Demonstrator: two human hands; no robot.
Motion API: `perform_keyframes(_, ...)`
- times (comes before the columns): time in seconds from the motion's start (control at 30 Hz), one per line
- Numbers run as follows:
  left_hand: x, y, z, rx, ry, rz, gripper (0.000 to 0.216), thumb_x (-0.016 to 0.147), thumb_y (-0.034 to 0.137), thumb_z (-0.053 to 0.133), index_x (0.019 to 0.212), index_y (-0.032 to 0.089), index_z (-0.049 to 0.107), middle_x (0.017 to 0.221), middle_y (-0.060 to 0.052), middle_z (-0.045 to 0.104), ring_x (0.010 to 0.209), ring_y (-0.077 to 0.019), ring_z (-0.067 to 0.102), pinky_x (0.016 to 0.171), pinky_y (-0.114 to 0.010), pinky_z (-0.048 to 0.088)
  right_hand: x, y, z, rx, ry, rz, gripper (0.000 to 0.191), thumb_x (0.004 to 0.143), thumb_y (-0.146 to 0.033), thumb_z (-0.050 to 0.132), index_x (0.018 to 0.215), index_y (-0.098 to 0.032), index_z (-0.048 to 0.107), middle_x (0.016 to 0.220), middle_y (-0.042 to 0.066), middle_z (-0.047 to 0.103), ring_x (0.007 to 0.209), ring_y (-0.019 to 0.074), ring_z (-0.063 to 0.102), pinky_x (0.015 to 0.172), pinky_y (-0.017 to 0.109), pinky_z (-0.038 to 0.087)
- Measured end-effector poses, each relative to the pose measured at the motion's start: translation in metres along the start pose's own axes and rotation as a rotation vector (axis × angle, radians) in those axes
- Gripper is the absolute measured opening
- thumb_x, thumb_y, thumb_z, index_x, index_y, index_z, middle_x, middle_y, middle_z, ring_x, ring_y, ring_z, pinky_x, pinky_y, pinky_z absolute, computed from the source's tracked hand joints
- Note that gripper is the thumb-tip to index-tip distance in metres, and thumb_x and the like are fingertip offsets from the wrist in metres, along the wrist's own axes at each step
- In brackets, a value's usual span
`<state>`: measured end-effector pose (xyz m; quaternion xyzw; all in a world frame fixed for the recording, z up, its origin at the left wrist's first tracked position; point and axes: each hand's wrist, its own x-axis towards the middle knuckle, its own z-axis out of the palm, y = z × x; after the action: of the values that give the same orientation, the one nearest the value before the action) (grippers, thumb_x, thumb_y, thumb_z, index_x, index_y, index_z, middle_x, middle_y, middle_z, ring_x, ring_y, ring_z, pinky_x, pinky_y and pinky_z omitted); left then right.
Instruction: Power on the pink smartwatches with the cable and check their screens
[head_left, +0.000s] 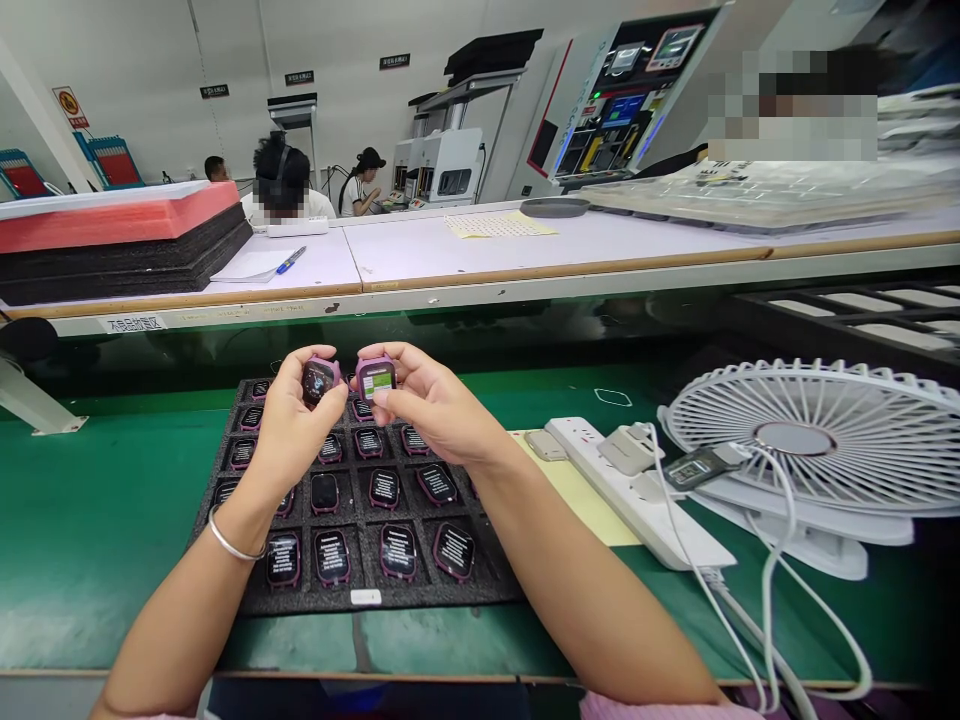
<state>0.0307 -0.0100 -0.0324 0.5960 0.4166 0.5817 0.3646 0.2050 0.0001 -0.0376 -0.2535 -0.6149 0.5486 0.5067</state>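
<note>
Watches (377, 377) are held above a black tray (420, 598) laid on a green bench (112, 520); a fan (795, 440) is placed at right. One is pinched by the left hand (294, 425), another by the right hand (433, 405), both curled closed.

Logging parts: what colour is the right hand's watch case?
Purple watch case, seen in the head view.

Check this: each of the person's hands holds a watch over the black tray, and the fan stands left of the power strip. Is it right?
No: the head view shows the fan right of the power strip. The left hand holds one watch and the right hand another watch, over the black tray.
</note>
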Motion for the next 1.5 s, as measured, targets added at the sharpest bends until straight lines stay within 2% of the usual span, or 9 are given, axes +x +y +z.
perform_keyframes(0.17,0.0012,0.0069,0.0016,-0.284,-0.095,-0.191,0.065,0.072,0.032,0.079,0.131,0.018,0.055,0.095,-0.001,0.067,0.061,-0.0087,0.060,0.058,-0.024,0.050,0.0033,0.0007,-0.0016,0.137,0.069,0.063,0.030,0.084,-0.030,0.070,0.112,-0.024,0.059,0.099,0.000,0.065,0.061,0.0096,0.061,0.059,0.027,0.051)
perform_keyframes(0.33,0.0017,0.0088,0.0018,-0.445,-0.098,-0.201,0.065,0.075,0.033,0.073,0.134,0.017,0.053,0.087,-0.001,0.070,0.061,-0.0145,0.070,0.060,-0.027,0.058,0.0055,-0.0003,-0.0033,0.247,0.113,0.108,0.027,0.087,-0.037,0.068,0.109,-0.023,0.060,0.089,0.000,0.069,0.058,0.0108,0.062,0.056,0.026,0.049)
perform_keyframes(0.6,0.0026,0.0059,0.0000,-0.408,-0.082,-0.122,0.043,0.076,0.029,0.069,0.116,0.016,0.061,0.086,-0.001,0.073,0.056,-0.0142,0.071,0.056,-0.026,0.061,0.0065,-0.0021,-0.0036,0.296,0.102,0.124,0.029,0.087,-0.042,0.067,0.106,-0.020,0.063,0.087,0.003,0.072,0.057,0.0123,0.063,0.053,0.026,0.047)
perform_keyframes(0.73,0.0019,0.0054,-0.0001,-0.395,-0.087,-0.123,0.039,0.072,0.024,0.069,0.110,0.017,0.061,0.089,0.000,0.073,0.056,-0.0140,0.072,0.056,-0.026,0.062,0.0072,-0.0012,-0.0033,0.312,0.091,0.106,0.028,0.089,-0.042,0.064,0.106,-0.019,0.064,0.084,0.003,0.072,0.054,0.0120,0.061,0.052,0.026,0.046)
perform_keyframes(1.0,0.0001,0.0072,0.0008,-0.374,-0.101,-0.125,0.040,0.070,0.022,0.067,0.109,0.018,0.059,0.088,-0.001,0.075,0.055,-0.0138,0.072,0.056,-0.026,0.062,0.0064,-0.0026,-0.0026,0.303,0.094,0.076,0.020,0.088,-0.035,0.065,0.102,-0.021,0.064,0.080,0.000,0.069,0.054,0.0110,0.061,0.052,0.026,0.047)
perform_keyframes(1.23,-0.0006,0.0085,0.0011,-0.331,-0.104,-0.109,0.039,0.072,0.024,0.069,0.109,0.018,0.059,0.094,-0.003,0.076,0.057,-0.0146,0.072,0.057,-0.028,0.064,0.0062,-0.0035,-0.0013,0.318,0.097,0.074,0.021,0.088,-0.035,0.064,0.103,-0.020,0.064,0.081,0.000,0.068,0.053,0.0112,0.061,0.051,0.026,0.047)
perform_keyframes(1.5,-0.0004,0.0090,0.0007,-0.327,-0.108,-0.101,0.040,0.073,0.022,0.070,0.111,0.018,0.059,0.093,-0.002,0.074,0.058,-0.0135,0.072,0.058,-0.026,0.064,0.0042,-0.0048,-0.0010,0.296,0.084,0.076,0.023,0.085,-0.031,0.065,0.106,-0.021,0.063,0.084,-0.001,0.067,0.058,0.0109,0.060,0.054,0.026,0.048)
